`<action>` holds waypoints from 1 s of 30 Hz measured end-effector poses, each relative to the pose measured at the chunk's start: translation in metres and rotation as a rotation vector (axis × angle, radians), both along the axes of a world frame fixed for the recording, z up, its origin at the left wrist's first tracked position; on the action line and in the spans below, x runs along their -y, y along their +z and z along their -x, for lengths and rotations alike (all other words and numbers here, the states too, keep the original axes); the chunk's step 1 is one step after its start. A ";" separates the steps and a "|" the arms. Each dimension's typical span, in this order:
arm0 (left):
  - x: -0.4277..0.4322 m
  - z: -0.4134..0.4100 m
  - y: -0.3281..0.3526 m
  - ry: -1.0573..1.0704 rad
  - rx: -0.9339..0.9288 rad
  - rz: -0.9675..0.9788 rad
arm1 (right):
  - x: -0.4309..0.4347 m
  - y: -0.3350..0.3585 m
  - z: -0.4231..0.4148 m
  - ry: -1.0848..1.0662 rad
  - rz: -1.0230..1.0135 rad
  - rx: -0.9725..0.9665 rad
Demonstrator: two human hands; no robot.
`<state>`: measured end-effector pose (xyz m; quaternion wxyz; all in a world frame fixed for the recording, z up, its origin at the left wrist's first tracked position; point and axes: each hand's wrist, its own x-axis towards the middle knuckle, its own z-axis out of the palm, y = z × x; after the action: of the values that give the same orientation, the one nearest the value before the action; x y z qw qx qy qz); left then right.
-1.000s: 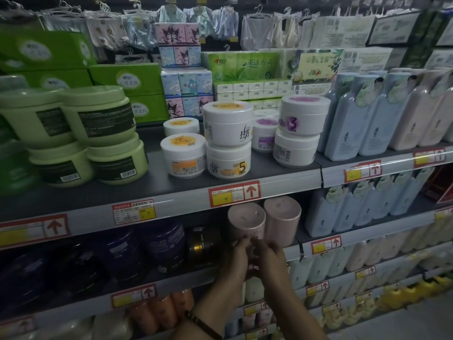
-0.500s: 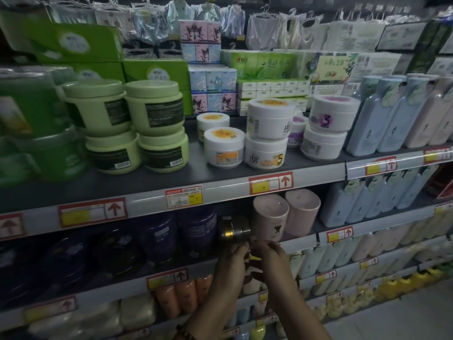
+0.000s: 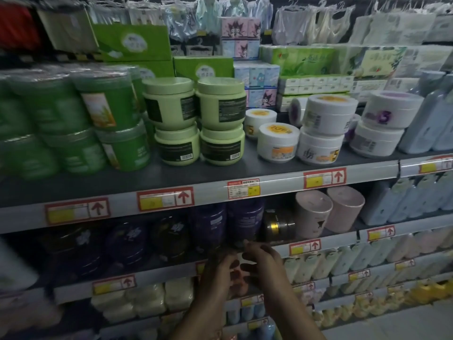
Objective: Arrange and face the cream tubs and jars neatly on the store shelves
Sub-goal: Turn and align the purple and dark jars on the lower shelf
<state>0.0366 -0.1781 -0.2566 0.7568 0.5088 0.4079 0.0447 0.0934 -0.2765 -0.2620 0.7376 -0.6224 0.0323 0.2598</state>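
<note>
Both hands meet low in the middle of the view, in front of the edge of the second shelf (image 3: 326, 244). The left hand (image 3: 220, 271) and the right hand (image 3: 263, 260) face each other with their fingers curled inward and nearly touching; the light is dim, and whether they pinch anything between them cannot be told. Just above the hands stand dark purple jars (image 3: 245, 220), one beside the other on that shelf, with a small gold-banded jar (image 3: 278, 225) to their right and two pale pink tubs (image 3: 328, 212) beyond it, tipped so their lids face forward. To the left of the purple jars sit round dark tins (image 3: 127, 244), blurred.

On the upper shelf (image 3: 220, 175) the light green tubs (image 3: 196, 121) are stacked two high in two columns, dark labels facing out. Left of them are darker green tubs (image 3: 107, 123) wrapped in clear film, also stacked. To the right stand white tubs (image 3: 321, 128) with orange lids and markings, some stacked in twos, and further right white tubs with purple markings (image 3: 384, 121), one on another. Pale blue bottles (image 3: 426, 119) fill the far right. Red and yellow price tags (image 3: 165, 200) run along the shelf edges. Tissue packs (image 3: 301, 60) and green boxes (image 3: 132, 42) stand behind.
</note>
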 end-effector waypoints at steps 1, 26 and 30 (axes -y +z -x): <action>-0.005 0.005 0.003 0.006 0.000 -0.014 | -0.005 0.002 0.003 0.029 -0.003 0.002; -0.066 0.076 0.008 0.279 0.037 -0.190 | -0.099 -0.015 0.044 0.434 0.020 -0.037; -0.074 0.070 0.006 0.309 0.044 -0.217 | -0.106 -0.020 0.045 0.287 0.005 -0.027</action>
<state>-0.0333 -0.1045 -0.2505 0.6905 0.5175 0.4574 0.2152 0.0481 -0.1705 -0.2820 0.6908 -0.6189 -0.0463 0.3710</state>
